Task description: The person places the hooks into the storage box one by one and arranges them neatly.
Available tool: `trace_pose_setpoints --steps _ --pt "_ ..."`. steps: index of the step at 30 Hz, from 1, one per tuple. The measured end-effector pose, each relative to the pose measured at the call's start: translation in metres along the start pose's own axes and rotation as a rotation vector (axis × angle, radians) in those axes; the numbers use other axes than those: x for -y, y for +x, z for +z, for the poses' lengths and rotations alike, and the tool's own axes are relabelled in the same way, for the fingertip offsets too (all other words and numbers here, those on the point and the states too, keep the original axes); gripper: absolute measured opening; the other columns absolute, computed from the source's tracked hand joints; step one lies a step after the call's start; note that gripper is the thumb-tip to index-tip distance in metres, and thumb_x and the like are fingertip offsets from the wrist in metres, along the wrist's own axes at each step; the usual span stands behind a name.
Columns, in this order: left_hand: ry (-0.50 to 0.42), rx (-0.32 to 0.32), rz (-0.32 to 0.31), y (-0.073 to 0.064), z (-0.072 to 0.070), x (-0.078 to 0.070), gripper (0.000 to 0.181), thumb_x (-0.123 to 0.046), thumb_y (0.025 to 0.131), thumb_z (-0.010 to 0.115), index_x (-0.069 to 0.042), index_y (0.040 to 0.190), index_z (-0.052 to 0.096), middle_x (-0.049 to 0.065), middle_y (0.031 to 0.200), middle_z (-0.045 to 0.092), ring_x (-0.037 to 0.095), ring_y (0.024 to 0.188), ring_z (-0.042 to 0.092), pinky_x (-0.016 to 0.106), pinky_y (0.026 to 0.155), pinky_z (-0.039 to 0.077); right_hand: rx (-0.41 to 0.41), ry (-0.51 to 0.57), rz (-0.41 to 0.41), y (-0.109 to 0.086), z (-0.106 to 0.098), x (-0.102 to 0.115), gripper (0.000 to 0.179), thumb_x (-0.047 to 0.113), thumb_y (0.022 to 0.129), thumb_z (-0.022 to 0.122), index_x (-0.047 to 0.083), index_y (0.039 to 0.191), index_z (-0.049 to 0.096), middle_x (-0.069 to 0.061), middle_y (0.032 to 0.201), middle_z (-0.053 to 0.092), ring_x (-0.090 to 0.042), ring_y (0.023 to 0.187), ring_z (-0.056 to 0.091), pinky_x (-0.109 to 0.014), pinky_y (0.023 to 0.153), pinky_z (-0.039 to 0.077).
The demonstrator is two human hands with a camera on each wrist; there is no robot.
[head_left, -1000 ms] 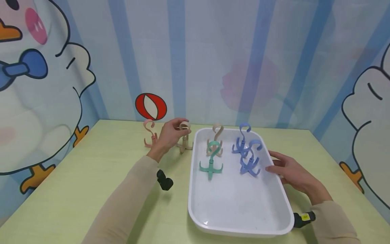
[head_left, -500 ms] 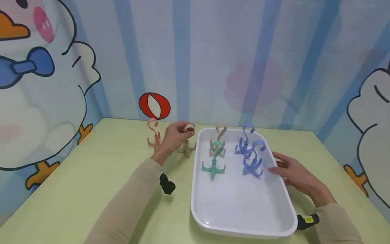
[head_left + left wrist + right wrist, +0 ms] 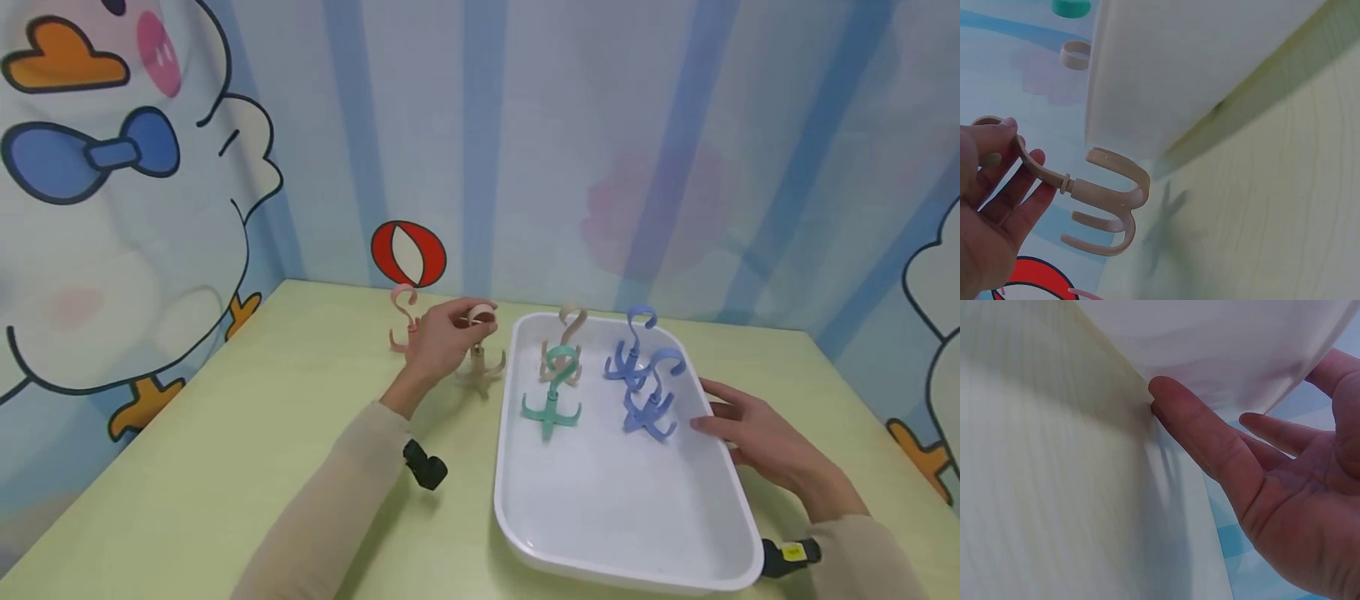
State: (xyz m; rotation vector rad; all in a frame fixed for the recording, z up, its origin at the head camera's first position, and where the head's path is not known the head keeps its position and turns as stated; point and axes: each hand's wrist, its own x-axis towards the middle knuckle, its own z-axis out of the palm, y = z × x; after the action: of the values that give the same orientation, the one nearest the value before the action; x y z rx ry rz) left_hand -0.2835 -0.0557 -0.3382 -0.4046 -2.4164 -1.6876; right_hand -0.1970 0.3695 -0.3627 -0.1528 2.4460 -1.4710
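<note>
My left hand [image 3: 448, 337] pinches the curved top of a beige four-prong hook hanger [image 3: 478, 360] just left of a white tray [image 3: 615, 500]. In the left wrist view the hanger's prongs [image 3: 1124, 200] stand apart from their shadow on the table. My right hand [image 3: 765, 433] holds the tray's right rim, thumb over the edge and fingers along the outer wall [image 3: 1210, 437]. Inside the tray stand a second beige hook hanger [image 3: 567, 337], a green one [image 3: 551, 408] and two blue ones [image 3: 628, 358]. A pink hanger [image 3: 409, 333] stands behind my left hand, partly hidden.
The pale green table [image 3: 300, 400] meets a striped backdrop [image 3: 540, 167] printed with cartoon ducks [image 3: 127, 250] and a red ball [image 3: 408, 254]. A black wrist camera [image 3: 425, 464] hangs under my left sleeve, and another [image 3: 789, 557] sits at my right.
The whole head view has shifted, so the scene sits farther right. Held by my left hand, the beige hanger has moved slightly nearer to me. My right hand stays on the tray.
</note>
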Motion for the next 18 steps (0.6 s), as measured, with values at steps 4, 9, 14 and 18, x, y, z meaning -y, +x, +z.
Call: trace_pose_setpoints --steps 4,9,14,18 --pt "-0.074 -0.008 0.033 -0.009 -0.004 -0.009 0.03 -0.018 0.098 0.077 -0.014 0.128 0.077 0.011 0.114 0.078 0.03 0.102 0.074 0.036 0.082 0.062 -0.006 -0.021 0.008 -0.001 -0.002 -0.001 0.086 0.027 0.107 0.062 0.002 0.169 0.008 -0.042 0.161 0.032 -0.028 0.114 0.073 -0.047 0.083 0.066" --pt "-0.124 0.003 0.053 -0.015 -0.006 -0.024 0.031 -0.013 0.097 0.077 -0.01 0.128 0.076 0.014 0.114 0.078 0.033 0.103 0.074 0.029 0.081 0.062 -0.007 -0.044 0.017 -0.002 -0.004 0.0 0.085 0.028 0.108 0.061 0.003 0.169 0.007 -0.041 0.162 0.032 -0.027 0.114 0.073 -0.046 0.084 0.066" --pt "-0.096 0.003 0.088 -0.018 -0.015 -0.035 0.029 -0.012 0.097 0.077 -0.01 0.126 0.077 0.014 0.112 0.079 0.023 0.094 0.073 0.026 0.079 0.059 -0.001 -0.042 0.02 -0.002 -0.003 0.001 0.085 0.029 0.108 0.061 0.004 0.17 0.006 -0.041 0.162 0.031 -0.026 0.114 0.073 -0.045 0.084 0.066" --pt "-0.095 0.0 0.104 -0.022 -0.024 -0.042 0.028 -0.01 0.097 0.077 -0.009 0.125 0.077 0.014 0.109 0.08 0.021 0.091 0.074 0.031 0.084 0.061 0.008 -0.051 0.027 0.0 -0.001 0.002 0.085 0.029 0.108 0.06 0.005 0.17 0.007 -0.04 0.163 0.031 -0.027 0.116 0.072 -0.045 0.085 0.066"
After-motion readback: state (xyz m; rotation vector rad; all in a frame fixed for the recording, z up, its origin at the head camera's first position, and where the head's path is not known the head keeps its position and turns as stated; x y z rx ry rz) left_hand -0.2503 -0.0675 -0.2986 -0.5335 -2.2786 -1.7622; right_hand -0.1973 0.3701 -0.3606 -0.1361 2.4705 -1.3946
